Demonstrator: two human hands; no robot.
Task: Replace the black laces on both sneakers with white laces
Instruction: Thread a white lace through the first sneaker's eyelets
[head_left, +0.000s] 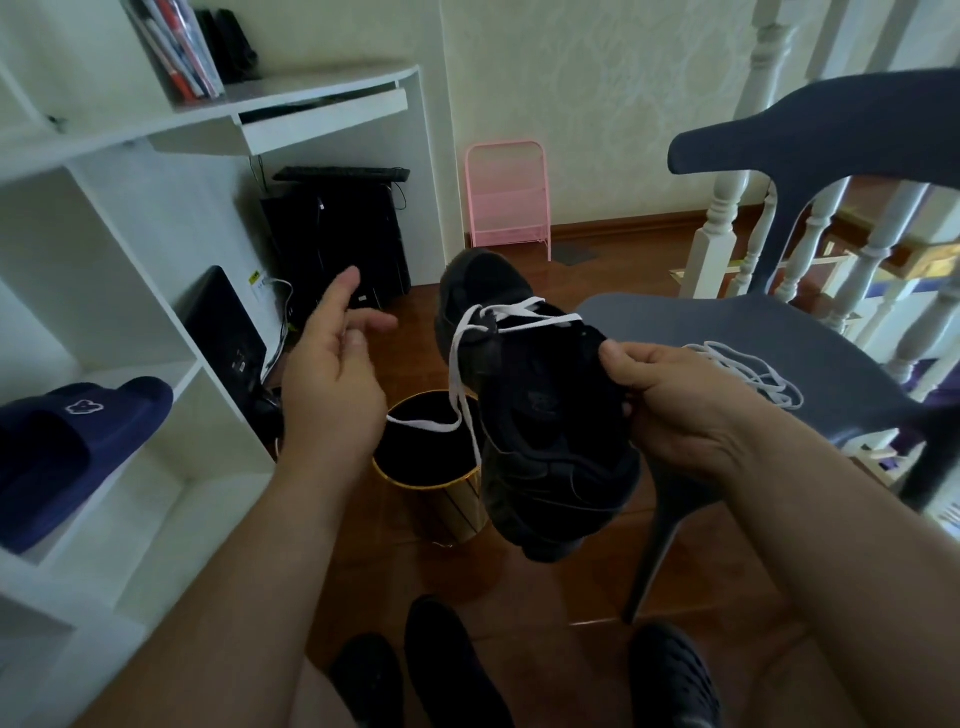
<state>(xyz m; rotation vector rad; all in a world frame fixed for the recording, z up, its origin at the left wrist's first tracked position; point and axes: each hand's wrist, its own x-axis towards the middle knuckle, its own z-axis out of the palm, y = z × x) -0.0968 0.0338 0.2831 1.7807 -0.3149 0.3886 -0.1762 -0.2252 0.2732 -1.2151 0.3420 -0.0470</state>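
Black sneaker, white lace half threaded

Black sneaker (545, 415) held up at mid-frame above the floor, toe pointing away, heel toward the viewer. Likely light for its bulk, with a padded, yielding collar and a stiffer sole; best held at the collar or tongue edge, as now, leaving the eyelets free. Gripped by right hand (670, 395), fingers and thumb curled round the collar edge, forearm coming in from the lower right. Left hand (332, 358) raised beside the shoe, palm turned inward, fingers relaxed and spread, holding nothing that can be seen, though one strand passes close by its heel.

White lace (467, 364) crossed through the front eyelets, both ends hanging loose on the left side over the gold bin (457, 499). Soft, limp, flat cord; sure to slip and twist, so best pinched near the tip for feeding through the next eyelet.

Farther right, spare lace (748, 371) in a loose heap on the grey chair (727, 322), well apart from the shoe. Upper eyelets not yet laced, by the look of it; second sneaker not clearly identifiable.
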